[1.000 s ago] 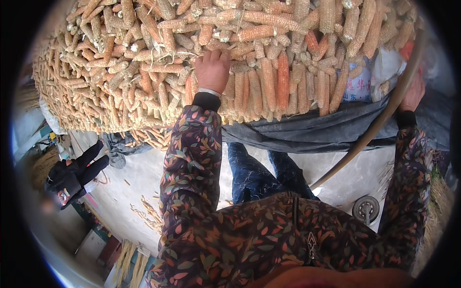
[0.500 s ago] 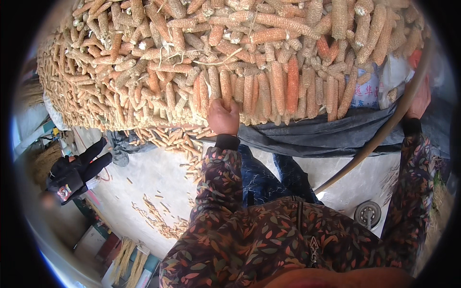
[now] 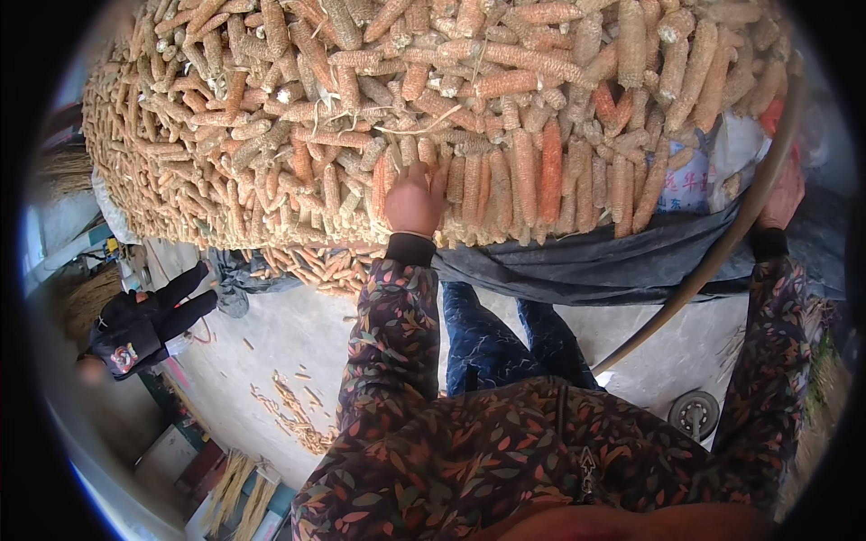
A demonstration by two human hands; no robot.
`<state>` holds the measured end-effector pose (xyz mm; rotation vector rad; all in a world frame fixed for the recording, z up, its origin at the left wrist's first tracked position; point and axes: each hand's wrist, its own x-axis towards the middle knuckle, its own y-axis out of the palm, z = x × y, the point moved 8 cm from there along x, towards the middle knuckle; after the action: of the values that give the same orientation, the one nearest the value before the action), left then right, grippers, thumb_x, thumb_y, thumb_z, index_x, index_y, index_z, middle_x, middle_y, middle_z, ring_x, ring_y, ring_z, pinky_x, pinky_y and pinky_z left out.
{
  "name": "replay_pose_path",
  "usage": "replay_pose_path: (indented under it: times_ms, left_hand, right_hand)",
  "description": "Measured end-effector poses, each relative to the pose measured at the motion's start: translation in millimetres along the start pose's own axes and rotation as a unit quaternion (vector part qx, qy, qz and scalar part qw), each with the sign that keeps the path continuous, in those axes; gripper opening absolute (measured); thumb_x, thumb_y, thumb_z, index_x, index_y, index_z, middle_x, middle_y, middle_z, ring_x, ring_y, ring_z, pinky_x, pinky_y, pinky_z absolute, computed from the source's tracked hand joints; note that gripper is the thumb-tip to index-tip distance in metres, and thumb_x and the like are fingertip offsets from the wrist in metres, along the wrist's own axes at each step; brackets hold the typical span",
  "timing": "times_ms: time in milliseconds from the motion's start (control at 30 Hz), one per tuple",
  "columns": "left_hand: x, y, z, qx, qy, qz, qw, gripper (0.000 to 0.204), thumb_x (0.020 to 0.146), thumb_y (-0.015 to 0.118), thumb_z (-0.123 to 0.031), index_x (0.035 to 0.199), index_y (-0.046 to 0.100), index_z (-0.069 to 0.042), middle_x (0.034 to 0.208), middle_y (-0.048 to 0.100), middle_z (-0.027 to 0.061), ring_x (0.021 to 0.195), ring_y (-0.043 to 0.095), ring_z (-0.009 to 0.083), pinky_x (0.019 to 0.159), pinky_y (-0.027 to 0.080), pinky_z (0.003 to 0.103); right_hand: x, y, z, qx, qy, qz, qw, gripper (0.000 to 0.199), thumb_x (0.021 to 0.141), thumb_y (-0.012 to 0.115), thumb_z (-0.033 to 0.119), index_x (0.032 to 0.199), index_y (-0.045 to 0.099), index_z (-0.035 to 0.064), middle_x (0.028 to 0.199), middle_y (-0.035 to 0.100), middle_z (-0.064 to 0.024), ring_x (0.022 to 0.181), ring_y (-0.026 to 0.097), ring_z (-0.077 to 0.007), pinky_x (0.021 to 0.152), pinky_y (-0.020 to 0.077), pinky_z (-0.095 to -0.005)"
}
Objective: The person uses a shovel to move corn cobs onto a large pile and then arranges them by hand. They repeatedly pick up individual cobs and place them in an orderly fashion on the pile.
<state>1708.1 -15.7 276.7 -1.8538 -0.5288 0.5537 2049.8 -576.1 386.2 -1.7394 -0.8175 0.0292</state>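
Note:
A large heap of rough, tan to orange corn cobs (image 3: 271,108) fills the upper view, its front stacked with cobs set upright side by side. At the middle of this front edge, my left hand (image 3: 416,200) lies against the upright cobs with its fingers apart and stretched forward over them. A deep orange cob (image 3: 551,171) stands in the row to its right. Far right, my right hand (image 3: 783,194) is beside a long curved wooden pole (image 3: 722,248). Its fingers are blurred and partly hidden by the pole, so whether it grips is unclear.
Dark plastic sheeting (image 3: 595,257) hangs below the heap's front, with a white printed sack (image 3: 686,176) at the right. Loose cobs (image 3: 293,410) lie on the concrete floor. A small wheel (image 3: 694,415) is lower right. Another person in dark clothes (image 3: 149,320) stands at left.
My left hand has moved slightly forward, onto the cobs, and its fingers have gone from curled to stretched out. My right hand stays by the pole. The view has shifted a little.

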Motion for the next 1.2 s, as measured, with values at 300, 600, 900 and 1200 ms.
replay_pose_path:
  times_ms: [300, 600, 900, 1200]
  left_hand:
    - [85, -19, -44, -0.015, 0.037, -0.098, 0.994, 0.045, 0.086, 0.070, -0.020, 0.127, 0.061, -0.003, 0.116, 0.060, 0.0210, 0.099, 0.065, 0.0392, 0.084, 0.055, 0.046]
    - [90, 4, 5, -0.131, -0.024, -0.048, 0.990, 0.047, 0.072, 0.089, -0.032, 0.097, 0.062, -0.002, 0.090, 0.061, 0.0120, 0.076, 0.063, 0.0246, 0.072, 0.054, 0.037]
    - [-21, -44, -24, -0.176, 0.080, -0.201, 0.960, 0.034, 0.076, 0.080, -0.002, 0.082, 0.047, -0.004, 0.089, 0.051, 0.0124, 0.082, 0.051, 0.0288, 0.073, 0.044, 0.039]
    - [-56, 17, -20, -0.149, 0.027, -0.177, 0.973, 0.026, 0.078, 0.078, -0.006, 0.082, 0.052, -0.005, 0.089, 0.051, 0.0145, 0.083, 0.054, 0.0331, 0.073, 0.045, 0.043]
  right_hand:
    - [2, 2, 10, 0.008, -0.013, -0.015, 1.000, 0.046, 0.092, 0.059, 0.027, 0.135, 0.055, 0.0104, 0.136, 0.057, -0.0129, 0.129, 0.052, -0.0304, 0.103, 0.0436, -0.0444]
    - [1, 1, -2, -0.004, -0.007, -0.030, 1.000, 0.052, 0.094, 0.053, 0.037, 0.139, 0.051, 0.0108, 0.140, 0.055, -0.0125, 0.135, 0.047, -0.0299, 0.112, 0.0326, -0.0434]
    - [8, -16, 8, 0.021, 0.011, -0.021, 1.000, 0.039, 0.092, 0.056, 0.029, 0.127, 0.058, 0.0110, 0.133, 0.058, -0.0139, 0.122, 0.055, -0.0358, 0.104, 0.0434, -0.0461]
    - [7, -14, 7, 0.016, -0.007, -0.020, 1.000, 0.034, 0.092, 0.057, 0.027, 0.121, 0.059, 0.0092, 0.130, 0.059, -0.0150, 0.122, 0.055, -0.0361, 0.102, 0.0433, -0.0467]
